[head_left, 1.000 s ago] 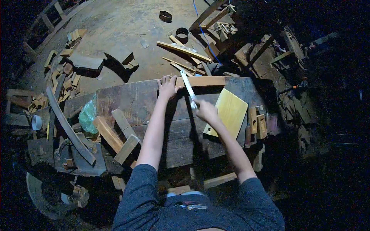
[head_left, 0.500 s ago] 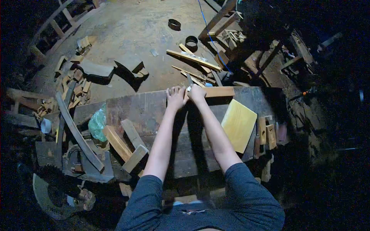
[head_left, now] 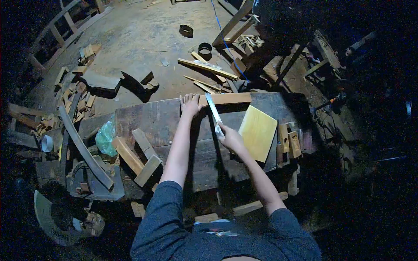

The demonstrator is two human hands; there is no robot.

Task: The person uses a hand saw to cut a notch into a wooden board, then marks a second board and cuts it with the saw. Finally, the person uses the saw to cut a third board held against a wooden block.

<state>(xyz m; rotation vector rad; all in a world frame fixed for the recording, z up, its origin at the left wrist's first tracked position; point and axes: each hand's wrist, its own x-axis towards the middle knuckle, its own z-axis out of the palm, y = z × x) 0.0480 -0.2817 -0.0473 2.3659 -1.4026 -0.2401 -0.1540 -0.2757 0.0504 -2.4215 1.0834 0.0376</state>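
A long brown wooden piece (head_left: pixel 233 98) lies along the far edge of the dark workbench (head_left: pixel 143 117). My left hand (head_left: pixel 190 105) rests at its left end, fingers spread over the wood and the bench edge. My right hand (head_left: pixel 230 138) is closed round the near end of a long, narrow, pale tool (head_left: pixel 212 106), whose far end reaches the wooden piece just right of my left hand. Whether it is a saw or a file I cannot tell. A yellow board (head_left: pixel 258 132) lies flat to the right of my right hand.
On the bench's left are wood blocks (head_left: pixel 129 160), a green plastic bag (head_left: pixel 106 138) and a curved strip (head_left: pixel 85 148). Small wooden blocks (head_left: pixel 294 144) sit at the right. Wooden sticks (head_left: pixel 207 68) and a black ring (head_left: pixel 186 30) lie on the floor beyond.
My right hand has drawn back toward my body with the tool, showing more of its length. My left hand stays at the wood. The whole view has shifted slightly.
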